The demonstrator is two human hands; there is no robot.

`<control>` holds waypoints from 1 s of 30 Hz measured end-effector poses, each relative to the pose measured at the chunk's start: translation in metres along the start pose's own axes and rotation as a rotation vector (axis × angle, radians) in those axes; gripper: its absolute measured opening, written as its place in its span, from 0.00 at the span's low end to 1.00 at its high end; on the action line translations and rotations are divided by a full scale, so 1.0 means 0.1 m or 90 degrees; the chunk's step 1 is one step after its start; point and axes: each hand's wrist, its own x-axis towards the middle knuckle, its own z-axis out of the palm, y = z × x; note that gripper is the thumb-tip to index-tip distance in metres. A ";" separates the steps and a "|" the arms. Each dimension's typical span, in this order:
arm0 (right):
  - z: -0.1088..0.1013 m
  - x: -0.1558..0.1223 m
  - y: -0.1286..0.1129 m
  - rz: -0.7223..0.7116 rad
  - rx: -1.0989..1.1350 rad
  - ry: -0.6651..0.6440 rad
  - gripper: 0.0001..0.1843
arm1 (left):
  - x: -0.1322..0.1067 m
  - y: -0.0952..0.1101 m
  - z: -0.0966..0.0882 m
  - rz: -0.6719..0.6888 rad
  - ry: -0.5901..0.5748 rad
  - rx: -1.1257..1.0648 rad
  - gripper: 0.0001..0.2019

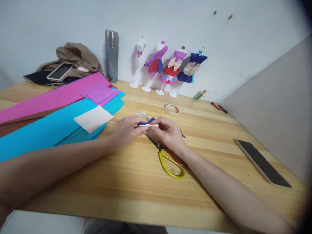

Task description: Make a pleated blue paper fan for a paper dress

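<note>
Between my two hands is a small strip of folded paper (148, 123), dark blue on top and pale pink or white below. My left hand (126, 130) pinches its left end between thumb and fingers. At the other end, my right hand (170, 133) pinches it the same way, fingertips almost meeting the left ones. Scissors (172, 165) with a yellow and a red handle lie on the table just under my right hand, their blades partly hidden. Behind my left hand shows part of a tape roll (141, 115).
Several small white mannequins (139, 61) with paper dresses line the wall beside a grey flask (112, 58). Coloured paper sheets (60, 120) cover the left side. A tape ring (171, 109) lies behind my hands, a dark tablet-like device (262, 162) at right.
</note>
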 end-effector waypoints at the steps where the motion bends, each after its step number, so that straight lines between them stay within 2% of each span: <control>1: 0.01 0.00 0.00 0.009 0.006 0.001 0.07 | 0.00 0.00 0.00 -0.017 -0.001 -0.019 0.12; 4: 0.02 -0.01 0.00 0.033 0.027 0.003 0.08 | 0.00 -0.02 0.01 -0.059 -0.010 -0.039 0.13; 9: 0.02 -0.01 0.00 0.045 0.032 0.013 0.09 | 0.00 -0.03 0.01 -0.082 -0.008 -0.076 0.12; 13: 0.01 0.00 0.00 0.007 0.000 0.015 0.07 | 0.04 0.02 0.01 -0.152 -0.010 -0.166 0.12; 17: -0.01 0.01 -0.01 -0.031 -0.067 0.012 0.06 | 0.06 0.10 -0.01 -0.212 0.004 -0.199 0.09; 22: -0.02 -0.01 -0.02 -0.092 -0.110 0.014 0.05 | 0.08 0.08 -0.02 -0.223 0.003 -0.226 0.07; 27: -0.01 -0.01 0.00 -0.074 -0.096 0.040 0.08 | 0.09 -0.01 -0.02 -0.217 0.002 -0.250 0.07; 30: -0.01 -0.01 0.01 -0.071 -0.087 0.036 0.15 | 0.10 -0.06 -0.02 -0.210 0.005 -0.259 0.08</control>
